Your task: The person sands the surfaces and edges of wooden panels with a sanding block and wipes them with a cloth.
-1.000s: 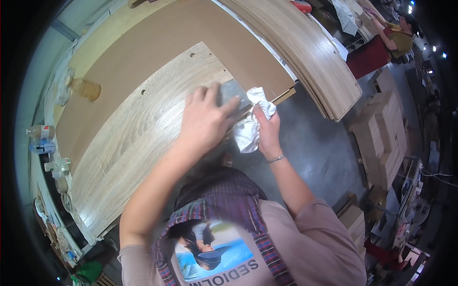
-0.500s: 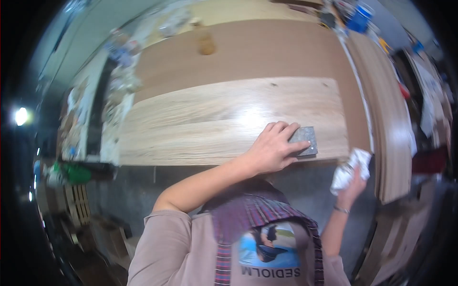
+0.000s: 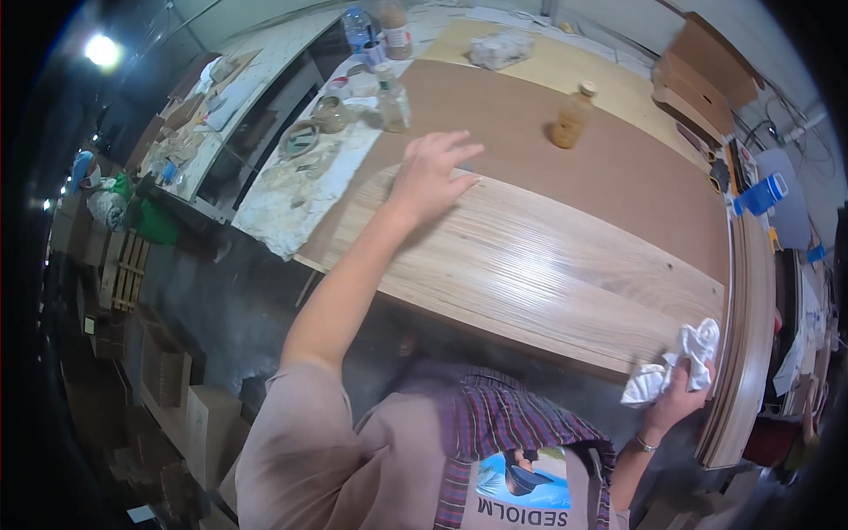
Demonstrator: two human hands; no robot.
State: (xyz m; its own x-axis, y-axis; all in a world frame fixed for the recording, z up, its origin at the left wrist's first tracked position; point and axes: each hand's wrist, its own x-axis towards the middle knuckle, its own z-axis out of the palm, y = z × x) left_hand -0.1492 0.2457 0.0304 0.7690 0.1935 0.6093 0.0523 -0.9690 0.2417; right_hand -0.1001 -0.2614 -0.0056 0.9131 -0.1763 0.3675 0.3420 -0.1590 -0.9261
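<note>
My left hand (image 3: 431, 181) is over the far left end of the wood-grain board (image 3: 548, 265). Its thumb and fingers curve around a grey block, of which only a sliver (image 3: 468, 165) shows between them; my palm hides the rest. In my right hand (image 3: 680, 399) is a crumpled white cloth (image 3: 698, 346), held at the board's near right corner. The board lies flat on a brown sheet (image 3: 495, 115) along the near edge of the table.
An amber bottle (image 3: 572, 115) stands on the brown sheet beyond the board. Left of it are a clear glass bottle (image 3: 393, 99), jars (image 3: 330, 115) and a stained white cloth (image 3: 296, 199). Stacked boards (image 3: 746, 344) line the right side; an open cardboard box (image 3: 707, 75) stands at the back right.
My left hand has swept from the board's right end to its left end with the grey block. The view has turned leftward; my right hand still grips the white cloth.
</note>
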